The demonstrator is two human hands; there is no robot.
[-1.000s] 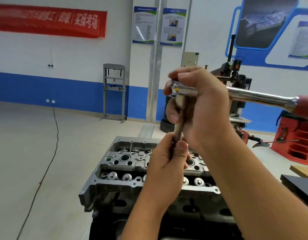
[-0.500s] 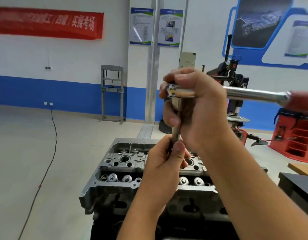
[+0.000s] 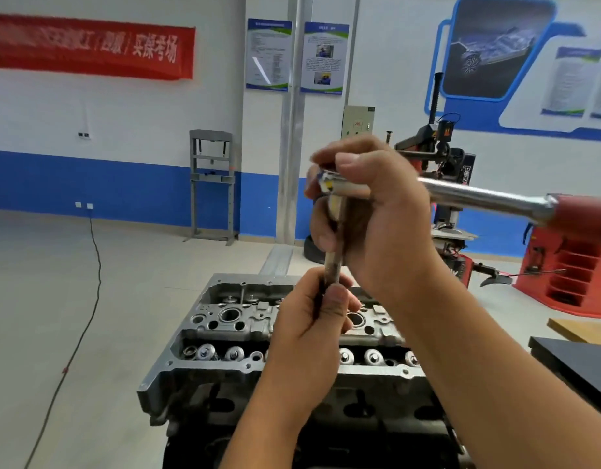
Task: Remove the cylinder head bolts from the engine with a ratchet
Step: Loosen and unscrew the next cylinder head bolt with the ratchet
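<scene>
A grey aluminium cylinder head [image 3: 224, 319] sits on top of the dark engine block in the lower middle. Above it my right hand [image 3: 376, 211] grips the head end of a chrome ratchet [image 3: 478, 196] whose red handle runs off to the right. A long dirty bolt [image 3: 333, 265] hangs straight down from the ratchet's socket, lifted above the cylinder head. My left hand [image 3: 312, 326] pinches the bolt's lower shaft between thumb and fingers. The bolt's tip is hidden by my left hand.
A red tool rack [image 3: 569, 265] and a tyre machine [image 3: 441, 157] stand at the right. A dark bench top [image 3: 573, 360] lies at the lower right. A grey shop press [image 3: 211, 184] stands by the far wall. A black cable [image 3: 89, 299] crosses the floor at left.
The view has shifted slightly. Both hands, the ratchet and the bolt keep nearly the same pose; the left hand has slid a little along the bolt's shaft.
</scene>
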